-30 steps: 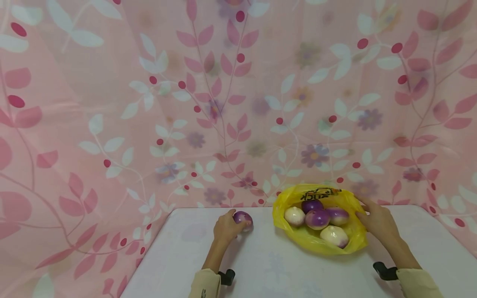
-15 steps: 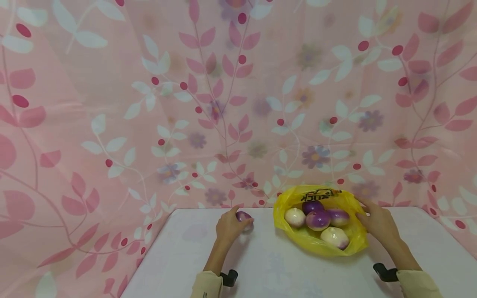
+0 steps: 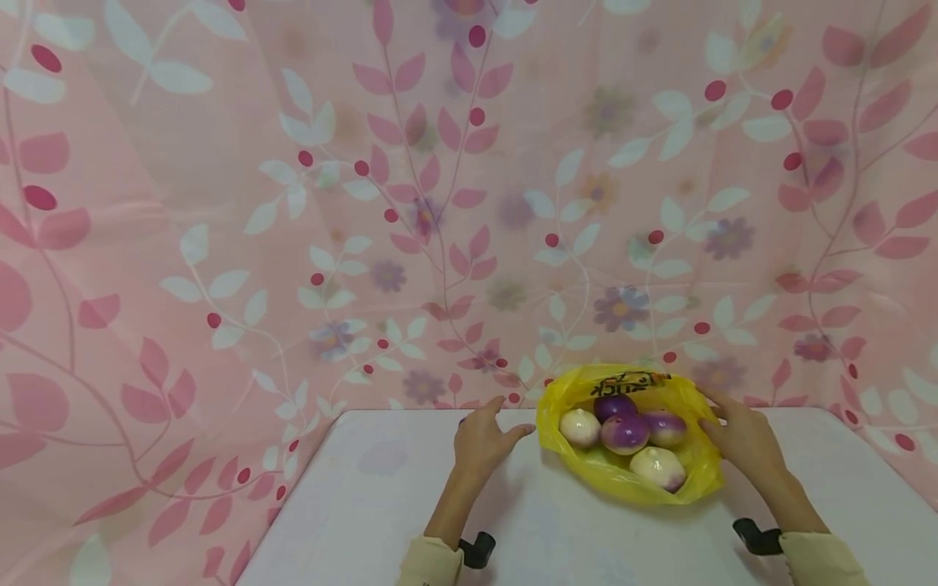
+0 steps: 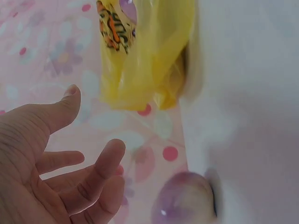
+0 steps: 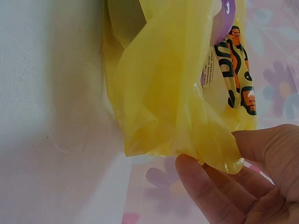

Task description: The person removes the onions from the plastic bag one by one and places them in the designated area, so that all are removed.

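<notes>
Bag, head view: The yellow bag (image 3: 597, 468) lies on the white bench (image 3: 366, 488), right of centre, long axis side to side, mouth gaping up and toward the person; five vegetables (image 3: 625, 433) sit inside.
Left hand, head view: The left hand (image 3: 484, 443) is spread just beside the bag's left edge, apart from it.
Right hand, head view: The right hand (image 3: 743, 435) pinches the bag's right rim.
Spill risk, head view: A hard tug on that rim could tip the bag and roll vegetables over its near lip.
Loose vegetable, left wrist view: A blurred loose vegetable (image 4: 183, 200) rests near the spread fingers, touching none; its long axis is unclear. Being round, it could roll if knocked.
Rim, right wrist view: Thumb and fingers pinch thin film; a shallow grip could let it slip and the mouth sag.
</notes>
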Demonstrator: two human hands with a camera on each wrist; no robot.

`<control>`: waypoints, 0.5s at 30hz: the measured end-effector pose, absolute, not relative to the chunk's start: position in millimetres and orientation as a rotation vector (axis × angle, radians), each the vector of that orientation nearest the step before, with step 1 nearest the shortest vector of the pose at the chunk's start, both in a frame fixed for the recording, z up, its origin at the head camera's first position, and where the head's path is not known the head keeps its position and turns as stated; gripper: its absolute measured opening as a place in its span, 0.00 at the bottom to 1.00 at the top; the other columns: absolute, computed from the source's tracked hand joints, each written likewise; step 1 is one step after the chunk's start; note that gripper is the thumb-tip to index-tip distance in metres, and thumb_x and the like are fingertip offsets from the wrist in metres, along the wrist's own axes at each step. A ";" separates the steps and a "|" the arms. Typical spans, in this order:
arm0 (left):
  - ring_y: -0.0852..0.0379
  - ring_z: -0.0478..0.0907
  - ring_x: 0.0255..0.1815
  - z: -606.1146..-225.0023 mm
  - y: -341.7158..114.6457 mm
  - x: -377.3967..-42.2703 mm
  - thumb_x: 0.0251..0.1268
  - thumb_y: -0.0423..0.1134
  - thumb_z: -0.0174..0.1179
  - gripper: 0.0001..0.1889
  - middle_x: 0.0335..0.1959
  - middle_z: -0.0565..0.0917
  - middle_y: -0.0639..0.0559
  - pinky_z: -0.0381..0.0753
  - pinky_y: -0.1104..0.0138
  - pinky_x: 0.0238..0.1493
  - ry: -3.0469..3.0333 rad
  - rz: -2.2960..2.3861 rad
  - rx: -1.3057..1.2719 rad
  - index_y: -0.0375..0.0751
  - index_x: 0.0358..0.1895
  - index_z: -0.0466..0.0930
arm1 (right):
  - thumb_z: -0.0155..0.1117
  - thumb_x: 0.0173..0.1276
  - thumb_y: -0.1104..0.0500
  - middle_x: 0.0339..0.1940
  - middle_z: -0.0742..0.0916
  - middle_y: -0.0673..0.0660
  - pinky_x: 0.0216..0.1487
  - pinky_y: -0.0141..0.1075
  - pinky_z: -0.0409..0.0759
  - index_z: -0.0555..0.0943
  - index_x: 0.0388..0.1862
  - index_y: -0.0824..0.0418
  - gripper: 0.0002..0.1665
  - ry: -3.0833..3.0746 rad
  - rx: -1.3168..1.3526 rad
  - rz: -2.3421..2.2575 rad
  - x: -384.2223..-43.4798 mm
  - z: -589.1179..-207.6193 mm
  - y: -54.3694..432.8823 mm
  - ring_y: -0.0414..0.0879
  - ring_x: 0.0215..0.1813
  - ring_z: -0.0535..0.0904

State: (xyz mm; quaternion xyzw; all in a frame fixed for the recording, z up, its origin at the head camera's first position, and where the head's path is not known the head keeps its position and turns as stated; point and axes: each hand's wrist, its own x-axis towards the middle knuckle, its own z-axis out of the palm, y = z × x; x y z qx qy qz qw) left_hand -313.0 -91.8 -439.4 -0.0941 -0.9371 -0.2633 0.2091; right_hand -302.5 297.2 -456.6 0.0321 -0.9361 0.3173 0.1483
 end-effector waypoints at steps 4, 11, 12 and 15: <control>0.47 0.84 0.46 -438.4 -75.8 -310.5 0.52 0.62 0.71 0.35 0.50 0.86 0.48 0.83 0.55 0.44 -2.595 -0.716 -0.352 0.43 0.60 0.80 | 0.63 0.69 0.62 0.55 0.77 0.82 0.28 0.41 0.84 0.63 0.72 0.69 0.36 -2.693 0.088 0.905 -303.1 -456.9 297.0 0.71 0.44 0.81; 0.48 0.82 0.51 -436.6 -52.2 -307.2 0.53 0.63 0.69 0.35 0.53 0.85 0.52 0.80 0.54 0.50 -2.645 -0.768 -0.366 0.45 0.60 0.80 | 0.64 0.69 0.61 0.55 0.77 0.81 0.27 0.40 0.83 0.63 0.72 0.69 0.36 -2.697 0.080 0.896 -304.9 -457.5 298.0 0.67 0.40 0.82; 0.48 0.82 0.52 -437.0 -49.2 -307.1 0.53 0.64 0.69 0.35 0.54 0.84 0.52 0.80 0.54 0.52 -2.659 -0.776 -0.359 0.46 0.61 0.80 | 0.64 0.69 0.61 0.54 0.77 0.81 0.27 0.40 0.83 0.63 0.72 0.69 0.36 -2.696 0.082 0.894 -304.8 -457.6 298.0 0.67 0.40 0.82; 0.48 0.81 0.53 -439.6 -40.4 -308.4 0.54 0.64 0.68 0.35 0.55 0.84 0.52 0.78 0.54 0.54 -2.693 -0.798 -0.348 0.46 0.61 0.80 | 0.64 0.68 0.62 0.54 0.77 0.81 0.27 0.40 0.83 0.63 0.72 0.69 0.36 -2.689 0.089 0.891 -304.6 -457.9 297.5 0.66 0.39 0.83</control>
